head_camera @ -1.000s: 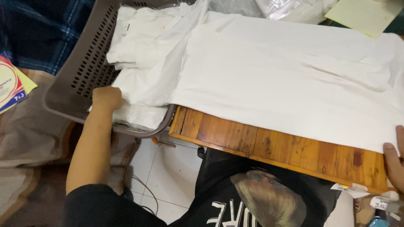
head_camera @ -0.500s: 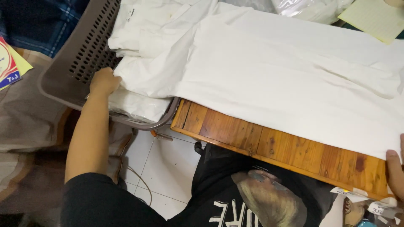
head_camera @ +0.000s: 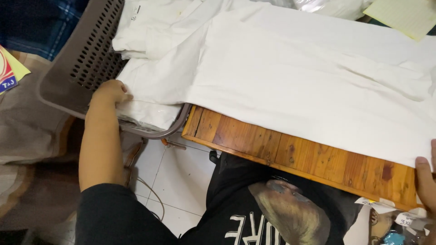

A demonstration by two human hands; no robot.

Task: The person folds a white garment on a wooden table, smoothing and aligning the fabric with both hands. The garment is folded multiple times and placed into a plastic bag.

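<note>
A grey perforated basket (head_camera: 86, 59) stands at the left, stacked with folded white cloth (head_camera: 145, 27). The left hand (head_camera: 109, 92) is closed on the edge of the white sheet (head_camera: 318, 86) where it droops into the basket. The sheet spreads flat across the wooden counter (head_camera: 290, 154). At the far right, the right hand (head_camera: 427, 179) touches the sheet's near corner; whether it grips, I cannot tell. A yellow paper (head_camera: 404, 16) lies beyond.

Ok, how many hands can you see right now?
2. The left hand grips white cloth at the grey basket; the right hand, partly cut off, rests at the wooden table edge.
</note>
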